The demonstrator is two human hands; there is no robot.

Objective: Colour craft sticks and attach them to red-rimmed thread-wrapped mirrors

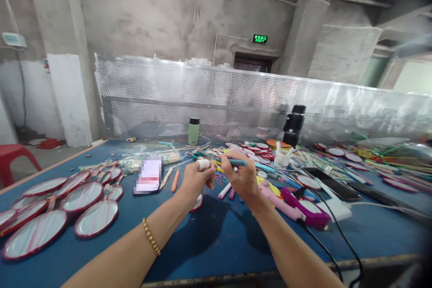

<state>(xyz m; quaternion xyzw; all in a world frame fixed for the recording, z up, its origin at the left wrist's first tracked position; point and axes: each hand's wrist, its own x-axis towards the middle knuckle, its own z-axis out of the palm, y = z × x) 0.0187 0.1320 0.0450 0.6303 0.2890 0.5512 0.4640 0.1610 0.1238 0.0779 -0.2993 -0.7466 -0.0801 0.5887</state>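
Observation:
Both my hands are raised together over the middle of the blue table [216,238]. My left hand [194,180] is closed around a thin wooden stick [212,175] that points down, and its index finger is wrapped in white tape. My right hand [240,177] pinches a teal pen-like stick [236,162] lying across to the right. The fingertips of the two hands nearly touch. A red-rimmed round disc [197,202] lies on the table just under my left hand.
Several red-rimmed round discs [84,198] lie at the left. A pink glue gun [283,202] and a purple one [305,211] with black cable lie at the right, beside phones [332,184]. A green bottle [193,130], black flask [294,125], white cup [281,158] stand behind.

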